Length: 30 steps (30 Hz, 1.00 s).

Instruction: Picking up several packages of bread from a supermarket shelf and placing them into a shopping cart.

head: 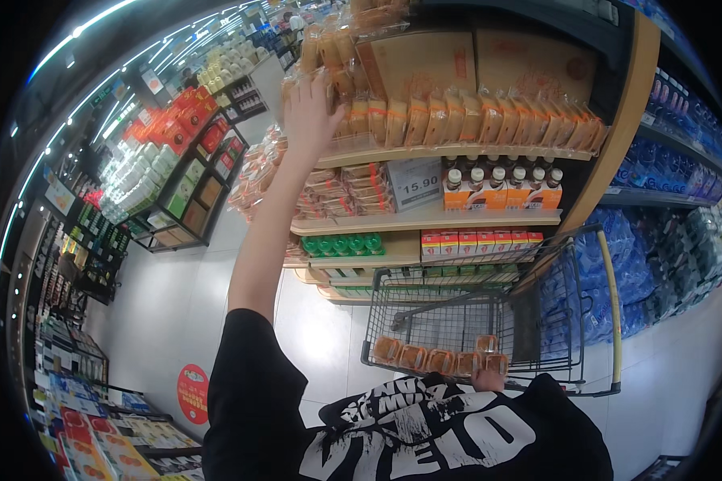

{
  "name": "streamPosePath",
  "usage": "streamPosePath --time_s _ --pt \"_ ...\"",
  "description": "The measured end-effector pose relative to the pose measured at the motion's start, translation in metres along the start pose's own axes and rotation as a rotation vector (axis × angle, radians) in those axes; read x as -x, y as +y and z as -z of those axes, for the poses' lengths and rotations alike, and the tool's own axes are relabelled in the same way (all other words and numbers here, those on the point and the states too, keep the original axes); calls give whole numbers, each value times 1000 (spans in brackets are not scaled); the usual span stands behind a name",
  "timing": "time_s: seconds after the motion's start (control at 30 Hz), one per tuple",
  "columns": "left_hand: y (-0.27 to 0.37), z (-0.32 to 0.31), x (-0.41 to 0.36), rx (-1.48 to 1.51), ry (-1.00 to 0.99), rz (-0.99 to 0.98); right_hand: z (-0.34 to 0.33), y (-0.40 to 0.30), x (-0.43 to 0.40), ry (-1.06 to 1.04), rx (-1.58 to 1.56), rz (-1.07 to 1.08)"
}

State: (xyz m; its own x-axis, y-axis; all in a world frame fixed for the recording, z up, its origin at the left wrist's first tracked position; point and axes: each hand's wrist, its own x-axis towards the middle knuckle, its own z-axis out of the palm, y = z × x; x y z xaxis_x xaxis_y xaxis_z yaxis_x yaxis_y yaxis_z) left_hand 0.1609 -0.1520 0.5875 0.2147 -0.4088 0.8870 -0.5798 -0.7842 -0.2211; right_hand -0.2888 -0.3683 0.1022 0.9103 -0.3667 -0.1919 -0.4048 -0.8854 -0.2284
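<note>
My left hand [310, 114] reaches up to the left end of the upper shelf, its back to me and its thumb apart, against plastic-wrapped bread packs [343, 84]. The fingertips overlap the packs, and whether they grip one cannot be told. A row of similar wrapped packs [469, 117] stands along the shelf to the right. Low in front of my body, my right hand [488, 380] is at the near side of a wire shopping cart [445, 300], touching or just beside a small wrapped pack [496, 364]. Several more such packs [427, 359] lie in a line inside the cart.
Cardboard boxes [421, 63] stand behind the upper row. Lower shelves hold bottled drinks [499, 183], a price sign [416, 183] and green-lidded containers [343, 245]. Blue-wrapped bottle packs [614, 264] are stacked right of the cart. A display of red boxes [183, 120] stands across the aisle.
</note>
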Motion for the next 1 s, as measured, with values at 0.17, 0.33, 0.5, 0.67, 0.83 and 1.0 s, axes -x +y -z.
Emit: streamPosePath --time_s 0.17,0.33,0.5,0.67,0.83,1.0 --pt "-18 -25 -15 -144 -188 69 11 -8 1 56 13 8" --pt "-23 -47 -19 -315 -173 43 19 -15 0 50 20 -33" --pt "-35 -44 -39 -127 -201 154 18 -13 -5 88 4 -26" --pt "-49 -24 -41 532 -123 596 10 -4 0 117 16 10" --pt "-28 24 -17 1142 -72 882 -5 3 12 1 -18 -72" --pt "32 78 102 1532 -267 1125 6 -7 6 5 20 -34"
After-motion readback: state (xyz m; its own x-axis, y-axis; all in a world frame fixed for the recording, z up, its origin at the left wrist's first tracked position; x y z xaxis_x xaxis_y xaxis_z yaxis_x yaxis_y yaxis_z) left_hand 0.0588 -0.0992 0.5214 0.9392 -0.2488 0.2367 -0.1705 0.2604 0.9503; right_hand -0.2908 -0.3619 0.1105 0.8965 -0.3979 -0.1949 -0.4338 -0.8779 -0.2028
